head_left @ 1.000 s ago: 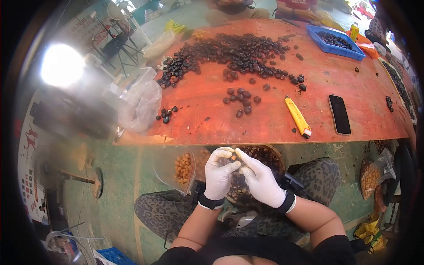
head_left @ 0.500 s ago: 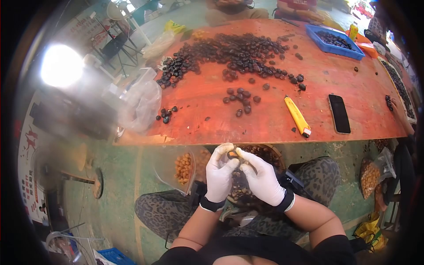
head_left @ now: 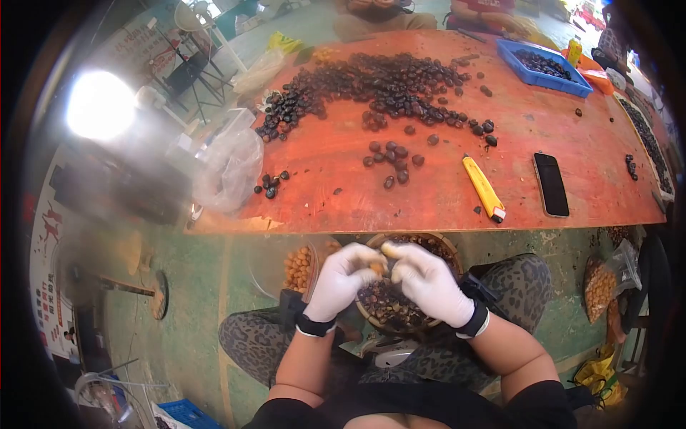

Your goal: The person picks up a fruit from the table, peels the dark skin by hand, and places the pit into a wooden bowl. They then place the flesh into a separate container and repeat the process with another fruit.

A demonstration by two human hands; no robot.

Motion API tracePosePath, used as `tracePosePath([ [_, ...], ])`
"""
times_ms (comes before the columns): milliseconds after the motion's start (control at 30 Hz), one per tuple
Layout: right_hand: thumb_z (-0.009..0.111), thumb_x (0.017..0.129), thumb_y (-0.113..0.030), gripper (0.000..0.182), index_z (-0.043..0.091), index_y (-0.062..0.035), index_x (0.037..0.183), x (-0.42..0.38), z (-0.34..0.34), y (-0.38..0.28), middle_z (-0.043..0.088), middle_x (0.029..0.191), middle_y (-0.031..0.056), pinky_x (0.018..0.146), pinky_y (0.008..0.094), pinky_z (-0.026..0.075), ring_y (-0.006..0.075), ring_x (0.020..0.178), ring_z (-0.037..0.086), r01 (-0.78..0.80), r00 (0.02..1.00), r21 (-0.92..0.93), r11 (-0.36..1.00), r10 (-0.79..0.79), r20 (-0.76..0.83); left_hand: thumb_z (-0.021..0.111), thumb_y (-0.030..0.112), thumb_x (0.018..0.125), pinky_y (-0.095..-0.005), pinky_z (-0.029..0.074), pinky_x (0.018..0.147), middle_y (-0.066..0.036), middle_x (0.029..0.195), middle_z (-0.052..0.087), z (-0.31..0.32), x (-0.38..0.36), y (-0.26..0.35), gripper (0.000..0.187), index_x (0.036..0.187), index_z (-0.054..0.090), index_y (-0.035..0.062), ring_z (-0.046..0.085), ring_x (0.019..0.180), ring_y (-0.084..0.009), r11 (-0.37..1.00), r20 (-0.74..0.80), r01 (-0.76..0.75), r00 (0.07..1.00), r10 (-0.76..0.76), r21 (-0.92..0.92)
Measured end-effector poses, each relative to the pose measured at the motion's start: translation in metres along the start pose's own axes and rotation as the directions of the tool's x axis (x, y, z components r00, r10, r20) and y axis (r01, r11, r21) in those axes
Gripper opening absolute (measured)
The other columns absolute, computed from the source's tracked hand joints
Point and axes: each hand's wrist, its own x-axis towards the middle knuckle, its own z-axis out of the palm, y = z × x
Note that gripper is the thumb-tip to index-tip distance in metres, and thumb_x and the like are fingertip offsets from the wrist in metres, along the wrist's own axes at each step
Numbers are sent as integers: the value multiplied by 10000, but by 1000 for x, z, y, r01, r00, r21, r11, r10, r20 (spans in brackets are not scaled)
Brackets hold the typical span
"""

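Note:
My left hand, in a white glove, pinches a small orange-yellow peeled nut between thumb and fingers. Just beside it, my right hand, also gloved, has its fingers curled together; motion blurs the tips, and what they hold cannot be made out. Below both hands, between the knees, stands a round basket full of dark shell pieces. A clear tub of golden peeled nuts stands left of my left hand.
On the red table lie a heap of dark nuts, a yellow utility knife, a phone, a plastic bag and a blue tray of dark nuts. People sit across the table. A bag of peeled nuts stands at right.
My hands have moved slightly apart and lower, with the orange-yellow nut now showing at my left fingers. More of the basket shows. Another person's hand at the table's right edge has withdrawn.

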Motion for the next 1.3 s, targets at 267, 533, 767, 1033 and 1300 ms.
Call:
tracePosePath([
  [267,403,963,-34,472,378,-46,1434,5,-12,4,530,844,-22,578,171,398,24,627,434,-15,1000,-316,949,13,-9,640,18,862,-289,470,890,-65,1095,626,3,-2,-28,321,1176,575,1,594,981,-159,896,-299,-157,954,29,-415],
  [533,552,893,-7,448,456,-47,1328,-1,4,6,599,867,145,759,302,490,221,773,606,121,992,-387,914,-126,15,675,-65,803,-293,488,907,-59,1109,584,24,6,-32,431,1201,541,30,577,1042,-162,786,-370,-251,928,30,-565],
  [767,544,897,7,492,440,-60,1373,-2,5,4,610,913,123,777,286,485,176,818,600,53,997,-304,951,-34,66,684,-136,731,-269,479,867,-40,1074,563,28,13,-34,408,1067,549,53,552,1006,-146,783,-419,-360,897,141,-507],
  [1033,528,898,14,453,469,-17,1346,-1,11,8,604,1194,196,920,301,458,215,1093,599,57,998,-280,958,-62,-9,663,-142,749,-276,496,837,-48,1063,545,31,17,-36,357,1019,534,53,553,1002,-154,785,-435,-413,877,206,-461],
  [1300,478,896,57,469,462,-10,1360,-2,17,20,617,1175,149,918,268,444,166,1039,583,62,994,-146,987,-74,-76,647,-100,799,-270,534,685,-68,1071,560,41,17,-33,310,1048,523,37,602,836,-152,845,-490,-398,850,194,-356],
])
